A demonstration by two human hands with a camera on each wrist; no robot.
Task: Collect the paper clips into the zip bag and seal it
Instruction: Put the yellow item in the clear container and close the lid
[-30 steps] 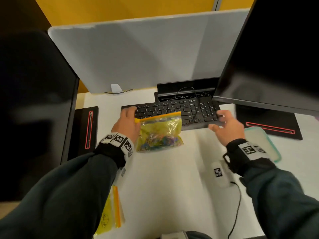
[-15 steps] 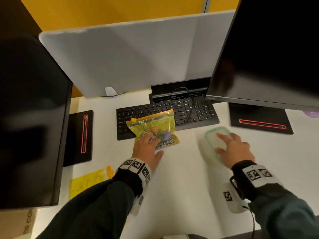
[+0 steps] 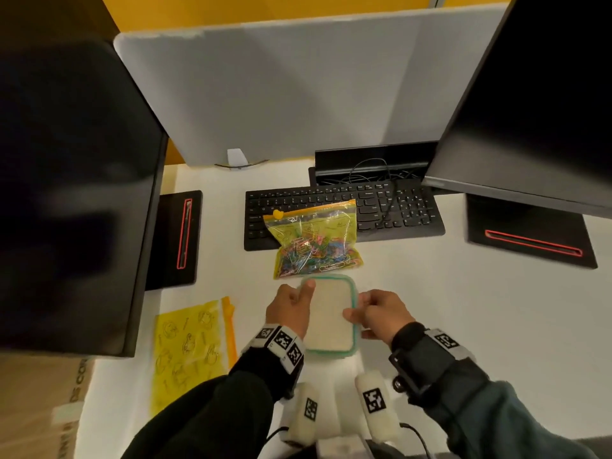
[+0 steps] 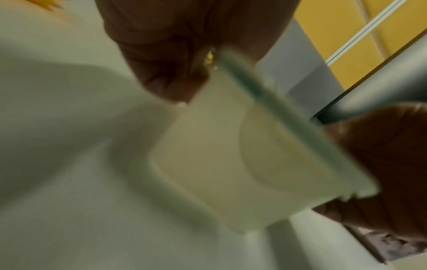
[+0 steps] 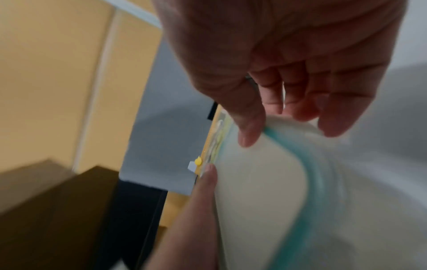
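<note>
A clear yellow zip bag full of coloured paper clips lies with its orange zip strip on the keyboard's front edge; no hand touches it. Just in front of it, both hands hold a white container with a teal rim over the desk. My left hand grips its left edge, thumb on top. My right hand pinches its right edge. In the left wrist view the container is blurred and tilted. In the right wrist view the right hand's thumb and fingers close on the container's rim.
A black keyboard lies behind the bag, with black monitors at the left and right and a white divider behind. An empty yellow zip bag lies at the front left. A cardboard box is beyond the desk's left edge.
My left hand let go of the filled bag and drew back. My right hand brought the container from the right to the front centre, where both hands now hold it.
</note>
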